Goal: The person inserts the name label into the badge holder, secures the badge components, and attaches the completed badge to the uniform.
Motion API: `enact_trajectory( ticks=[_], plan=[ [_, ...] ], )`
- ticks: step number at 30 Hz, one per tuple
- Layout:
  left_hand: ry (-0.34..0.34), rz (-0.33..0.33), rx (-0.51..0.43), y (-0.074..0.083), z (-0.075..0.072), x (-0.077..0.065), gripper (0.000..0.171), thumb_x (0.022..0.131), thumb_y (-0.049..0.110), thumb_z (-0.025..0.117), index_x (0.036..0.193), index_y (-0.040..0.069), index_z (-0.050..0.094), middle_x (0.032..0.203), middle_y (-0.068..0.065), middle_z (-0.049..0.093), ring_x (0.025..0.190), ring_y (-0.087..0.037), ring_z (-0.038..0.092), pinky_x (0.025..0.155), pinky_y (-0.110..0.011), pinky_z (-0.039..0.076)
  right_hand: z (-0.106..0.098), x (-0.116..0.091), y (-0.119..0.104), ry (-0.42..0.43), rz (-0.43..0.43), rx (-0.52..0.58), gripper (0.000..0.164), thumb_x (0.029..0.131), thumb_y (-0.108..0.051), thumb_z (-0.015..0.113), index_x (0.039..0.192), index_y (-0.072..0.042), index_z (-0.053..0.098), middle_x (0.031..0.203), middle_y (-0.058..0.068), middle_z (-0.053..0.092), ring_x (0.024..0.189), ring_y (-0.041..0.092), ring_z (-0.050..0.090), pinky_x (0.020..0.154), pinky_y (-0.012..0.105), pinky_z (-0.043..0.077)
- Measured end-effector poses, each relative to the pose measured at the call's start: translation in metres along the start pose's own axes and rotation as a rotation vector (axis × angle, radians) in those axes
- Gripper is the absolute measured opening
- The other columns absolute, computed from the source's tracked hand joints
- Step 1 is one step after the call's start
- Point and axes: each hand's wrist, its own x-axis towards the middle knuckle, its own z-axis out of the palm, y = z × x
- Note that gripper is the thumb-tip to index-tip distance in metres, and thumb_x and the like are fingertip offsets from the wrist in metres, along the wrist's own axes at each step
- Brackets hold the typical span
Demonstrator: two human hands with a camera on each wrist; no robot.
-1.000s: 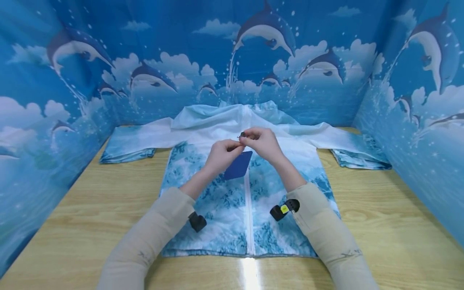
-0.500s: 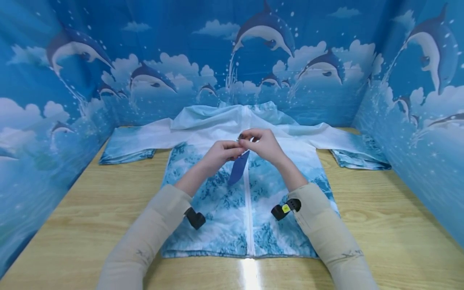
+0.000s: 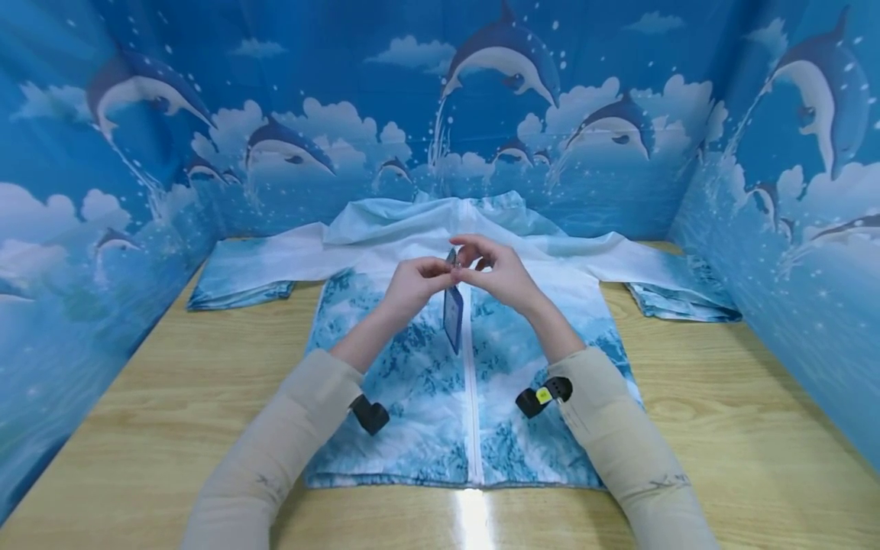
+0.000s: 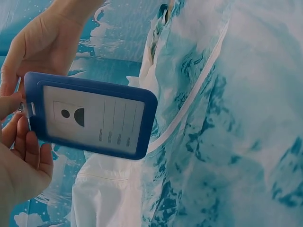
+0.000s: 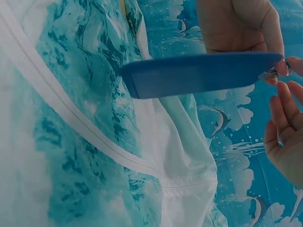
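Note:
A blue-framed ID badge (image 3: 453,319) hangs edge-on between the hands, above a spread blue-and-white jacket (image 3: 392,435). In the left wrist view, the card face of the badge (image 4: 94,113) shows a simple portrait figure and printed lines. The right wrist view has the plain blue back of the badge (image 5: 199,75) and a small metal clip (image 5: 273,73) at its top end. My left hand (image 3: 417,286) pinches the badge's clip end between thumb and fingers. Opposite it, my right hand (image 3: 500,271) pinches the clip, fingertips meeting the left hand's.
The jacket lies front up on a wooden table (image 3: 715,412), sleeves spread sideways with their ends folded, hood at the back. A white zip strip (image 3: 471,412) runs down its middle. Dolphin-print curtains (image 3: 385,92) enclose the back and both sides.
The badge has turned from showing its broad blue back to hanging almost edge-on. My left hand has shifted slightly left, and both hands remain together at the clip.

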Motion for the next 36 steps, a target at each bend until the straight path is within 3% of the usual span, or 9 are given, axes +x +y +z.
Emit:
enact_trajectory(
  ticks=[4, 10, 19, 27, 32, 36],
  plan=[
    [0.075, 0.004, 0.041, 0.001, 0.001, -0.001, 0.024, 0.087, 0.027, 0.066, 0.090, 0.003, 0.069, 0.086, -0.007, 0.067, 0.080, -0.018, 0.054, 0.073, -0.036, 0.045, 0.002, -0.001, 0.001, 0.055, -0.004, -0.009, 0.028, 0.089, -0.013, 0.063, 0.114, -0.001, 0.060, 0.096, 0.012, 0.058, 0.088, 0.020, 0.051, 0.079, 0.037, 0.041],
    [0.164, -0.019, 0.091, 0.006, 0.001, -0.003, 0.022, 0.087, 0.027, 0.067, 0.091, 0.005, 0.070, 0.087, -0.005, 0.064, 0.080, -0.019, 0.054, 0.068, -0.031, 0.045, 0.003, -0.001, -0.005, 0.148, -0.011, -0.005, 0.017, 0.090, -0.011, 0.062, 0.100, 0.003, 0.065, 0.095, 0.014, 0.062, 0.083, 0.019, 0.052, 0.074, 0.035, 0.042],
    [0.237, -0.039, 0.200, 0.006, 0.002, -0.006, 0.021, 0.085, 0.026, 0.068, 0.088, 0.005, 0.067, 0.079, -0.006, 0.058, 0.073, -0.019, 0.051, 0.061, -0.029, 0.041, 0.004, -0.003, -0.004, 0.102, 0.059, 0.031, 0.023, 0.094, -0.015, 0.056, 0.097, 0.005, 0.067, 0.095, 0.015, 0.063, 0.074, 0.021, 0.048, 0.068, 0.029, 0.042],
    [0.222, 0.031, 0.241, 0.006, 0.000, -0.007, 0.022, 0.088, 0.027, 0.065, 0.098, 0.007, 0.067, 0.081, -0.005, 0.056, 0.072, -0.018, 0.046, 0.059, -0.028, 0.038, 0.004, -0.002, -0.003, 0.123, 0.087, 0.071, 0.027, 0.094, -0.020, 0.055, 0.100, 0.004, 0.067, 0.095, 0.023, 0.061, 0.082, 0.025, 0.050, 0.077, 0.036, 0.041],
    [0.167, 0.121, 0.207, 0.006, -0.004, -0.010, 0.024, 0.089, 0.024, 0.064, 0.108, 0.008, 0.066, 0.083, -0.006, 0.058, 0.071, -0.019, 0.049, 0.059, -0.029, 0.040, 0.003, -0.002, -0.002, 0.156, 0.087, 0.101, 0.027, 0.094, -0.021, 0.057, 0.095, 0.005, 0.067, 0.085, 0.011, 0.062, 0.080, 0.021, 0.048, 0.075, 0.035, 0.037],
    [0.141, 0.134, 0.180, 0.007, -0.004, -0.012, 0.022, 0.090, 0.022, 0.063, 0.105, 0.007, 0.066, 0.084, -0.006, 0.061, 0.073, -0.019, 0.054, 0.064, -0.030, 0.046, 0.005, -0.003, -0.001, 0.152, 0.077, 0.124, 0.028, 0.093, -0.019, 0.057, 0.093, 0.007, 0.066, 0.081, 0.004, 0.061, 0.078, 0.019, 0.046, 0.072, 0.034, 0.036]
  ],
)
